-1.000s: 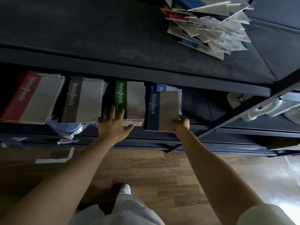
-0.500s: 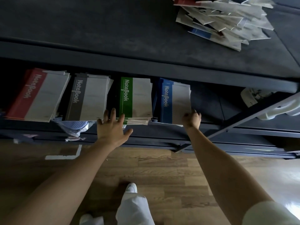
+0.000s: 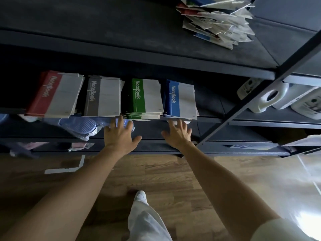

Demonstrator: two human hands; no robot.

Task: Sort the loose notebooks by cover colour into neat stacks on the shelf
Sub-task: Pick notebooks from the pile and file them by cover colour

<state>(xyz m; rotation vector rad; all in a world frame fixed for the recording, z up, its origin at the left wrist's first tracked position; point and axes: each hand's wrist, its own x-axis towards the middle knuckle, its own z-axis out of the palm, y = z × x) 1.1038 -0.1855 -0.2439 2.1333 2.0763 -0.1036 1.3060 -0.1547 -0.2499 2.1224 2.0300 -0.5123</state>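
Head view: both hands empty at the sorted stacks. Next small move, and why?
Probably lift the right hand to the messy heap of loose notebooks on the dark top shelf and take one: it holds nothing, and that heap lies unsorted.

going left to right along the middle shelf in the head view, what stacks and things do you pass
red stack → grey stack → green stack → blue stack → white jugs
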